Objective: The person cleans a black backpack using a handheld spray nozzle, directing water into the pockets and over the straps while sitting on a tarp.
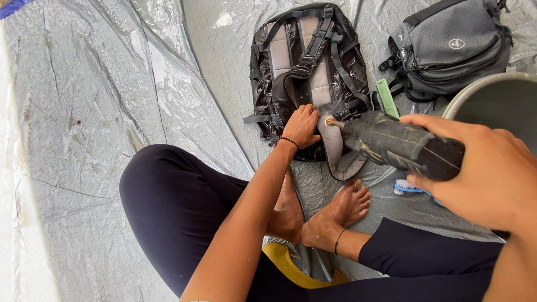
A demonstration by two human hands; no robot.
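Left hand [302, 125] presses flat on the wet, floppy, probably slippery black backpack [309, 72], right hand [482, 168] clenched round a spray nozzle [398, 144], so I'd grab the straps.

Wet glossy black fabric backpack [307, 72], crinkled shiny plastic tarp [100, 112]

Left hand [302, 126] pressed flat, arm outstretched; right hand [485, 173] gripping.
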